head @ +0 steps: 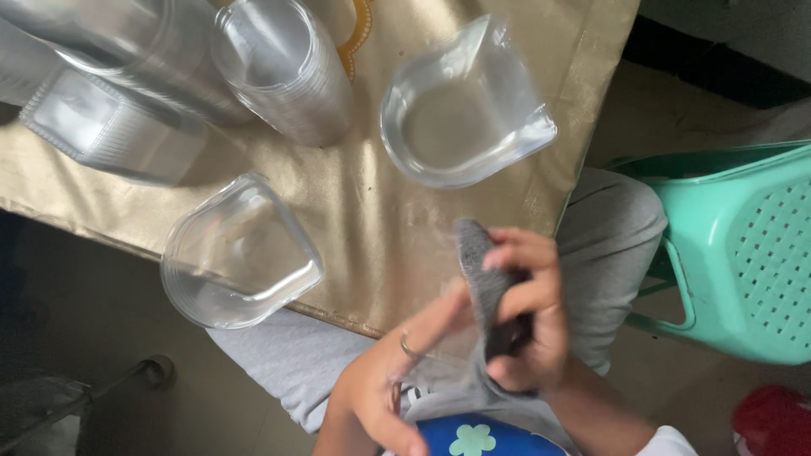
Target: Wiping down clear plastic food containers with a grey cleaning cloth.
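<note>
My right hand (pixel 528 317) grips a dark grey piece of fabric (pixel 483 270), folded over my fingers, just off the near edge of the table. My left hand (pixel 397 371), with a ring on one finger, touches the lower part of the same fabric and pulls it taut. Both hands hover over my lap, which is covered by grey trousers (pixel 617 228). On the gold-coloured table (pixel 372 211) stand two stacks of clear plastic D-shaped trays, one (pixel 460 105) at the right and one (pixel 236 253) near the front edge.
Taller stacks of clear plastic containers (pixel 287 67) and lids (pixel 110 127) lie at the table's far left. A green plastic chair (pixel 743 253) stands to my right. A red object (pixel 773 418) lies on the floor at the bottom right.
</note>
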